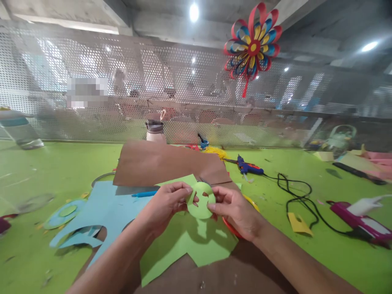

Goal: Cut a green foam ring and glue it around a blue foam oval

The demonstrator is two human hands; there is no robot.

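Between my two hands is a round light-green paper cutout (199, 210) with small holes cut in it. My left hand (167, 204) pinches its left edge, and my right hand (235, 210) grips the right edge between thumb and fingers. Below it lies a larger light-green paper sheet (171, 253) with a notched edge, on top of brown paper (165, 165). A cut light-blue sheet (119, 208) lies to the left, with a blue pen (144, 194) on it. Something red and curved (232, 228) shows partly behind my right hand.
A blue glue gun (248, 166) with a black cord lies right of the brown paper. A purple power strip (361, 222) is at far right. A tumbler (155, 131) stands behind, near a perforated metal screen (183, 90). A paper flower (253, 47) hangs above.
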